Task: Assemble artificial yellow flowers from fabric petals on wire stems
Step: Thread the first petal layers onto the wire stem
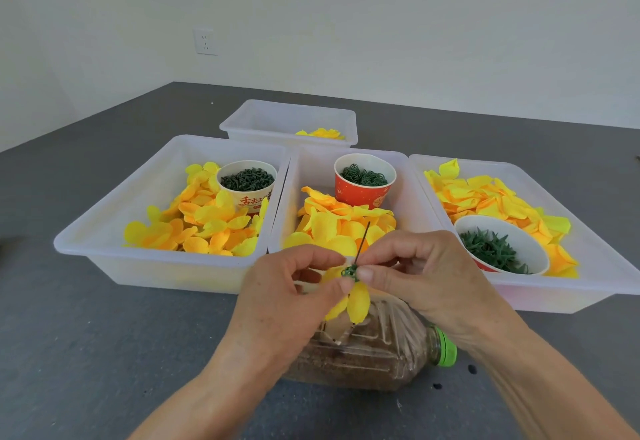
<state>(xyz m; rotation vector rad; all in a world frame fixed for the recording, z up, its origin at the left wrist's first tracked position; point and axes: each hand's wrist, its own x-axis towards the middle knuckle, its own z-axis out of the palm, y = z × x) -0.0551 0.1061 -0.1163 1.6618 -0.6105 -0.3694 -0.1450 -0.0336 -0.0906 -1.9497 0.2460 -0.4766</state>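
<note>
- Head view, far left: a white plastic tray (104, 232) on the grey table (86, 353) holds loose yellow-orange petals (197, 228) and a paper cup (247, 183) of dark green pieces.
- Behind, a smaller tray (263, 121) holds a few yellow petals.
- Left hand (294, 301): fingers curled, thumb and forefinger pinching the half-made flower (353, 297) just under its green collar (349, 271); yellow petals hang down below the fingers.
- A thin dark wire stem (362, 242) rises tilted from the collar, in front of the middle tray (298, 180), which holds a petal heap and a red cup (363, 187) of green rings.
- Under the hands lies a clear plastic bottle (374, 356) on its side, green cap to the right.
- Right hand (426, 273): fingers curled, thumb and forefinger clamped on the collar and stem base, touching the left fingertips.
- Far right: a tray (606, 266) with petals and a white bowl (502, 249) of green leafy pieces.
</note>
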